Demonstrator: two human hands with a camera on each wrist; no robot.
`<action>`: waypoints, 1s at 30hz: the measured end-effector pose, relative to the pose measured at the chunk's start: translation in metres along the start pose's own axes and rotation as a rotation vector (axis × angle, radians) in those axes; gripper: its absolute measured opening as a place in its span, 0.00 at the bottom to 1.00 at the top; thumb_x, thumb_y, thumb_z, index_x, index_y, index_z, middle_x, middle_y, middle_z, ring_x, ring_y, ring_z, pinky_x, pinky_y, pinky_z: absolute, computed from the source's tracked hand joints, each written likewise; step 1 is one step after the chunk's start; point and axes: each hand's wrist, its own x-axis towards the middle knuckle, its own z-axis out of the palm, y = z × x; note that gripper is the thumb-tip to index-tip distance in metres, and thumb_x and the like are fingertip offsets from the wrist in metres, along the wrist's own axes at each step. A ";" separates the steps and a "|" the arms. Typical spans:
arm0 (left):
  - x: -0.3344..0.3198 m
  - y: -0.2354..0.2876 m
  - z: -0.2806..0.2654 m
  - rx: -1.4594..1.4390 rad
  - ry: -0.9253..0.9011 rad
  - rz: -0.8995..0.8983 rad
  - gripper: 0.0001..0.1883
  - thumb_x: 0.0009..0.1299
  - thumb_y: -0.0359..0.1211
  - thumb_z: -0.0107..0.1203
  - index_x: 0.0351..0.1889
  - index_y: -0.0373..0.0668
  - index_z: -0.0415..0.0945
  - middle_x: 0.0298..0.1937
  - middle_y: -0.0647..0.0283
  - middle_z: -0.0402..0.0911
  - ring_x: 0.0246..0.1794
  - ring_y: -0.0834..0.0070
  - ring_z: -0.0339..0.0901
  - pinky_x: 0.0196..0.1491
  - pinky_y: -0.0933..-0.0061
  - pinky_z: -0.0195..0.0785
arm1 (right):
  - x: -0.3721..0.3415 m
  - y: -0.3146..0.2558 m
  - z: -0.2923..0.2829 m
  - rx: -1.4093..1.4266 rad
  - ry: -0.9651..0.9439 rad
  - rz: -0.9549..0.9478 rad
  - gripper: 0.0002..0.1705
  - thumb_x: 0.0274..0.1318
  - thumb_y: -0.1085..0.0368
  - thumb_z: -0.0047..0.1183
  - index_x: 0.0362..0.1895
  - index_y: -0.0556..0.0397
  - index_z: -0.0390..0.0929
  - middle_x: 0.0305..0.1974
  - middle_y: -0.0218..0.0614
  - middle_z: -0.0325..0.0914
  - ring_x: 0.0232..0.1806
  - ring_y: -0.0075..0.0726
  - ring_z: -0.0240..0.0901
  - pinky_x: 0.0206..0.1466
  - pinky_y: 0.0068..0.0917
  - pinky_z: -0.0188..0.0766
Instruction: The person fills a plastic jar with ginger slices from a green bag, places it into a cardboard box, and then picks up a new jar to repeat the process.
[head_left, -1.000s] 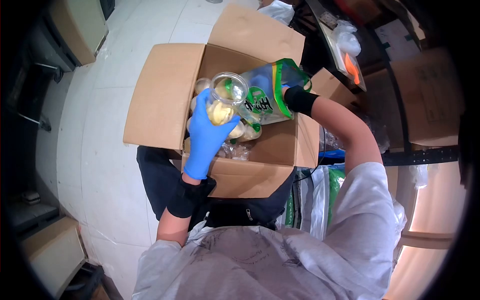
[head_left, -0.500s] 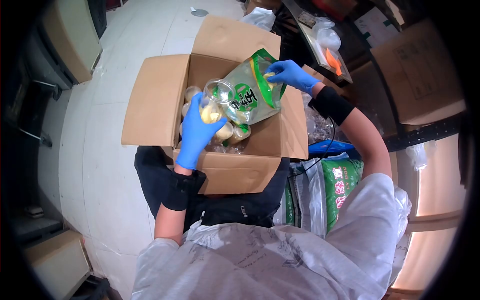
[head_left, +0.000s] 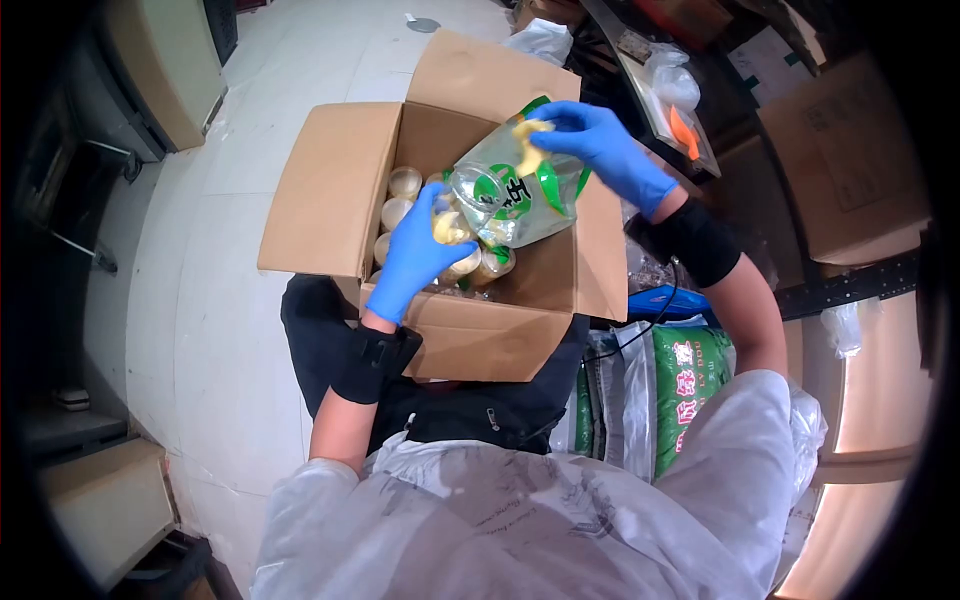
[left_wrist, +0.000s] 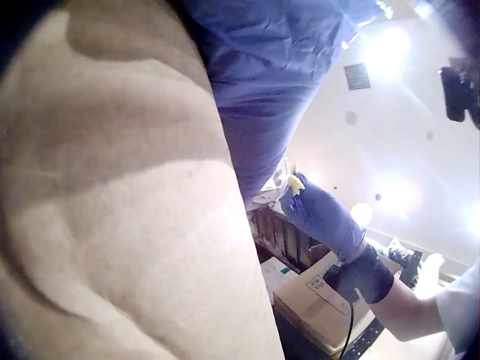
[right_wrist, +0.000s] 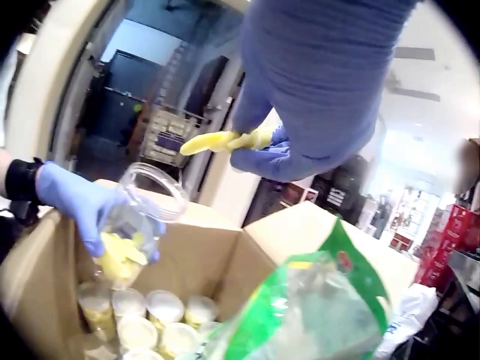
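My gloved left hand grips a clear plastic cup over the open box, its lidless mouth tilted toward the bag. Yellow slices lie in the bottom of the cup. Between thumb and fingers, my gloved right hand pinches a few pale yellow slices above the bag. That bag, clear plastic with green edges and print, leans in the right side of the cardboard box. Several filled cups with white lids stand in the box beneath my left hand. The left wrist view mostly shows forearm and glove.
The box sits on the person's lap with its flaps spread outward. Green and white sacks stand to the right. Beyond them are a shelf with an orange object and a large carton. Tiled floor lies left.
My right hand has come out of the bag and up above it, now with yellow slices in its fingers. My left hand keeps hold of the cup over the box.
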 end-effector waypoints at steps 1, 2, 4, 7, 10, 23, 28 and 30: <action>0.001 0.000 0.000 0.004 -0.016 -0.013 0.47 0.50 0.38 0.77 0.66 0.40 0.62 0.55 0.47 0.79 0.57 0.53 0.79 0.57 0.58 0.73 | -0.001 0.002 0.016 0.056 0.013 -0.009 0.20 0.58 0.64 0.67 0.52 0.60 0.82 0.46 0.35 0.84 0.48 0.24 0.80 0.54 0.22 0.75; 0.001 0.000 -0.001 0.006 -0.015 -0.013 0.47 0.50 0.38 0.77 0.66 0.40 0.62 0.55 0.47 0.79 0.57 0.53 0.79 0.57 0.58 0.73 | -0.002 0.002 0.030 0.102 0.031 -0.037 0.19 0.57 0.66 0.68 0.51 0.60 0.82 0.46 0.35 0.84 0.48 0.24 0.80 0.54 0.22 0.76; 0.000 0.001 -0.003 0.009 -0.056 -0.056 0.50 0.53 0.41 0.78 0.71 0.38 0.61 0.63 0.45 0.76 0.63 0.52 0.76 0.62 0.59 0.72 | -0.002 0.010 0.052 0.150 0.015 -0.127 0.19 0.57 0.66 0.68 0.51 0.60 0.82 0.46 0.34 0.84 0.47 0.22 0.80 0.53 0.22 0.76; -0.001 0.008 -0.006 -0.028 -0.053 -0.064 0.50 0.52 0.41 0.78 0.71 0.38 0.61 0.63 0.44 0.76 0.64 0.52 0.76 0.62 0.59 0.72 | -0.004 0.020 0.069 0.009 -0.018 -0.169 0.18 0.58 0.68 0.66 0.52 0.57 0.82 0.45 0.32 0.84 0.45 0.20 0.79 0.50 0.22 0.77; -0.001 0.006 -0.002 0.014 0.030 -0.012 0.46 0.52 0.36 0.77 0.67 0.41 0.62 0.56 0.48 0.79 0.58 0.53 0.79 0.57 0.59 0.73 | -0.013 0.015 0.074 -0.095 -0.052 -0.173 0.17 0.59 0.70 0.64 0.53 0.54 0.83 0.44 0.31 0.84 0.45 0.20 0.79 0.51 0.22 0.77; 0.002 0.008 -0.002 -0.028 0.053 0.046 0.45 0.53 0.35 0.77 0.68 0.42 0.63 0.56 0.48 0.80 0.58 0.56 0.79 0.58 0.60 0.74 | -0.013 0.003 0.061 -0.023 -0.138 -0.276 0.13 0.62 0.72 0.60 0.50 0.56 0.84 0.42 0.33 0.86 0.43 0.23 0.80 0.50 0.23 0.77; 0.002 0.009 -0.002 -0.092 0.026 0.029 0.45 0.52 0.35 0.77 0.67 0.44 0.64 0.57 0.47 0.78 0.59 0.55 0.78 0.60 0.60 0.72 | -0.014 -0.008 0.061 -0.091 -0.172 -0.303 0.12 0.62 0.74 0.59 0.49 0.56 0.85 0.42 0.33 0.86 0.42 0.22 0.80 0.49 0.22 0.77; 0.003 0.009 -0.002 -0.099 0.020 0.027 0.44 0.52 0.35 0.77 0.67 0.44 0.64 0.57 0.47 0.78 0.59 0.56 0.78 0.60 0.60 0.72 | -0.015 -0.011 0.062 -0.105 -0.155 -0.326 0.13 0.61 0.74 0.59 0.49 0.56 0.85 0.42 0.33 0.87 0.42 0.23 0.80 0.49 0.22 0.77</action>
